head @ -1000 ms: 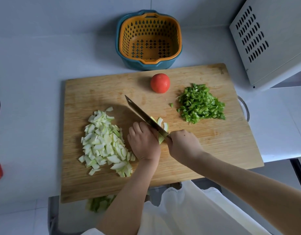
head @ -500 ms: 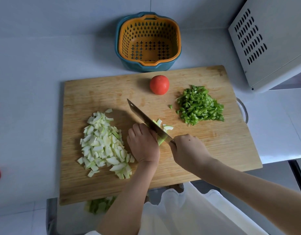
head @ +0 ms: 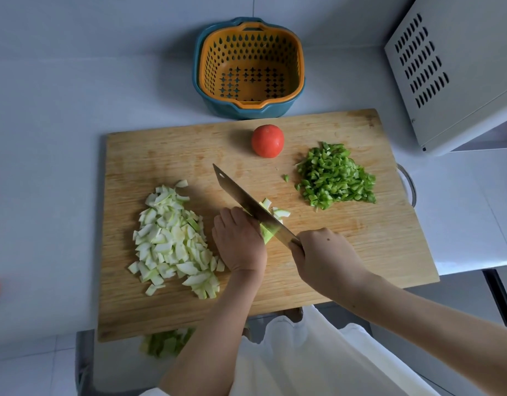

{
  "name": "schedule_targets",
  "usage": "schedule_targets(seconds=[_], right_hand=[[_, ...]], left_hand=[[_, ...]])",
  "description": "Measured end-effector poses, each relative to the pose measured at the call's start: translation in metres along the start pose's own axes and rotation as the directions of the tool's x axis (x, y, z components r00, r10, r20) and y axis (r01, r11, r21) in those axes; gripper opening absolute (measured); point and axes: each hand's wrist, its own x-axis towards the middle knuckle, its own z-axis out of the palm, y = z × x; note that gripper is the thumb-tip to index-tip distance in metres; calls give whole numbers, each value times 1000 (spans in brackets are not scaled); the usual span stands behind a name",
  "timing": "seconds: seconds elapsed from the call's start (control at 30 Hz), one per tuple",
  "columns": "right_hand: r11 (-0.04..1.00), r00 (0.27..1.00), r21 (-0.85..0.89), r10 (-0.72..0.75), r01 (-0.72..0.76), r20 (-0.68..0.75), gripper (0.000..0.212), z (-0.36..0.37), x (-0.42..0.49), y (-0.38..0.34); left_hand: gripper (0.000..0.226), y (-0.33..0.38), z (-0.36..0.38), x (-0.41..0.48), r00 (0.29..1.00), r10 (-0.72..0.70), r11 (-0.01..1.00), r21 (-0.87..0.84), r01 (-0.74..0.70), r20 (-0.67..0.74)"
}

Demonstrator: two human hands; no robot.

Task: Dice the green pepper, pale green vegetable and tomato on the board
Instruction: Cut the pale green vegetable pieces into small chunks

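Observation:
On the wooden cutting board (head: 360, 247), my left hand (head: 239, 241) curls over a remaining piece of pale green vegetable (head: 268, 234), which it mostly hides. My right hand (head: 323, 254) grips the handle of a cleaver (head: 246, 204) whose blade lies just right of my left knuckles, cutting into that piece. A few fresh slices (head: 276, 211) lie beyond the blade. A heap of diced pale green vegetable (head: 172, 241) sits at the left. Diced green pepper (head: 335, 175) is piled at the right. A whole tomato (head: 267, 140) stands at the board's far middle.
An orange colander in a blue bowl (head: 249, 67) stands behind the board. A white vented appliance (head: 452, 67) fills the far right. Green peelings (head: 166, 342) lie below the board's near edge. A metal ring handle (head: 408, 184) shows at the board's right edge.
The cleaver has chopped on through the piece, adding slices beyond the blade, while my left hand has stayed over it. The view has shifted slightly.

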Motion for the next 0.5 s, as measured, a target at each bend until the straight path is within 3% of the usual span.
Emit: schedule_targets(seconds=[0.17,0.37,0.5], right_hand=[[1000,999,6,29,-29,17,39,17,25,-10],[975,997,206,78,-78,6,30,20,36,5],[980,996,182,87,-84,-7,32,20,35,12]], left_hand=[[8,2,0,0,999,-38,999,14,38,9],[22,3,-3,0,994,-93,994,59,89,64],[20,7,-6,2,990,-106,993,61,100,97]])
